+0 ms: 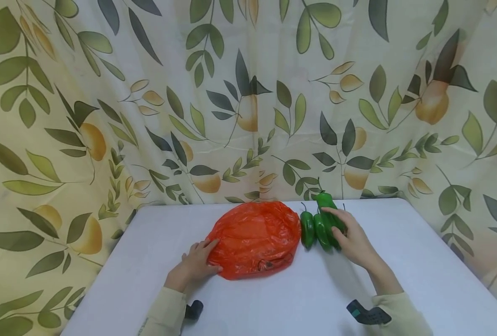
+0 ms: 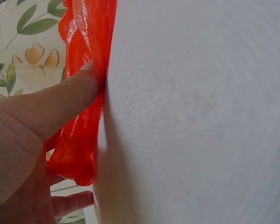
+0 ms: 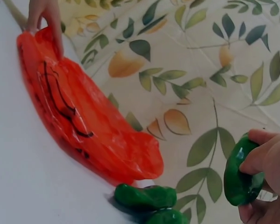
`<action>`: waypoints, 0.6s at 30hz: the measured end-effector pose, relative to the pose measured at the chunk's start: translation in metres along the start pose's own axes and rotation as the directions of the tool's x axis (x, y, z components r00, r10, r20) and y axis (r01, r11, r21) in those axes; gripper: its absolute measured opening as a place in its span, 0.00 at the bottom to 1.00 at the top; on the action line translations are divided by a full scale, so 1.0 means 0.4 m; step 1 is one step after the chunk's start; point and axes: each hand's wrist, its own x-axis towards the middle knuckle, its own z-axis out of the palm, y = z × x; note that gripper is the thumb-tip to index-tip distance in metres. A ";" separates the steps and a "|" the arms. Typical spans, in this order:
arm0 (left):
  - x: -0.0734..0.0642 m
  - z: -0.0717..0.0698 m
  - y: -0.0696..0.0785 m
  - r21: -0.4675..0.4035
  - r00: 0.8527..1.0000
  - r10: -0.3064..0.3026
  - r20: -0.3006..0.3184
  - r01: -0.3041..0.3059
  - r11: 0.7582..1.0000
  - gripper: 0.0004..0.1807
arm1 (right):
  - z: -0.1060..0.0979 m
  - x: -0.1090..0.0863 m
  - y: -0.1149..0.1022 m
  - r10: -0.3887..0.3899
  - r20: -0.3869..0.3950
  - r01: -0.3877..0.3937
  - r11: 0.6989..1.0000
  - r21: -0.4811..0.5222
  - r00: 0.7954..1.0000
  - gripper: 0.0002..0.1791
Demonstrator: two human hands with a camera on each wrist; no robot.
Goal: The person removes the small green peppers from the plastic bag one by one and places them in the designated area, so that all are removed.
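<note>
A red plastic bag [image 1: 252,238] lies on the white table, its surface crinkled and its contents hidden. At its left end, my left hand [image 1: 198,261] grips the bag's edge; in the left wrist view, the thumb [image 2: 70,95] lies against the red plastic with fingers on the far side. Right of the bag, my right hand [image 1: 353,240] holds a green chili pepper [image 1: 325,200] between thumb and fingers, raised off the table in the right wrist view. Two more green peppers, one [image 1: 307,228] beside the bag and another [image 1: 320,231] next to it, lie on the table.
A thin stem shows just past the right hand, its pepper mostly hidden. The white table [image 1: 273,303] ends at a curtain [image 1: 248,93] with leaf and fruit print, which hangs behind and along both sides. Black straps sit on both wrists.
</note>
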 end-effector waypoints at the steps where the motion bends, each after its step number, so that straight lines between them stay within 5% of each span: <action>1: 0.000 0.000 0.000 0.002 1.000 0.000 -0.001 0.000 1.000 0.47 | -0.004 0.001 0.002 0.007 0.004 -0.007 1.000 -0.005 1.000 0.31; 18: 0.002 0.001 -0.001 0.004 1.000 -0.003 -0.001 0.003 1.000 0.48 | -0.040 -0.002 0.022 0.098 -0.009 -0.099 0.994 -0.056 0.995 0.30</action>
